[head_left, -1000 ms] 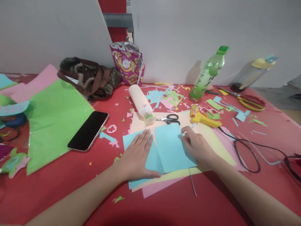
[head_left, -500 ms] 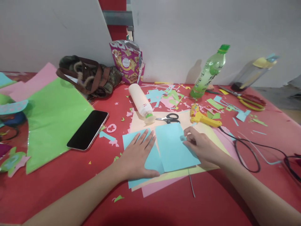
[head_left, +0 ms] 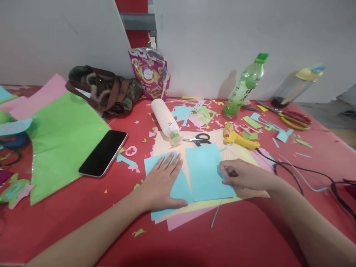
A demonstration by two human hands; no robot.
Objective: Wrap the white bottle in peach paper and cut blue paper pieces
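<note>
My left hand (head_left: 161, 183) lies flat with fingers spread on a light blue paper sheet (head_left: 180, 185). Beside it, to the right, is a light blue paper panel (head_left: 207, 172), with a narrow wedge of peach paper showing between the two. My right hand (head_left: 239, 174) is closed at the panel's right edge, fingers curled. What they hold, if anything, is hidden. A thin paper strip (head_left: 216, 214) pokes out below the panel. Peach, yellow and pink sheets lie underneath. Small black-handled scissors (head_left: 200, 139) rest just beyond the panel.
A yellow glue gun (head_left: 240, 140) with a black cord lies at right. Behind are a white squeeze bottle (head_left: 166, 118), a green drink bottle (head_left: 246, 85), large pliers-like scissors (head_left: 292, 120) and paper scraps. To the left are a phone (head_left: 104, 154) and green sheets (head_left: 63, 137).
My right hand has shifted slightly right and down along the panel's edge, its fingers curling more. The panel and the thin strip have moved a little. My left hand stays flat.
</note>
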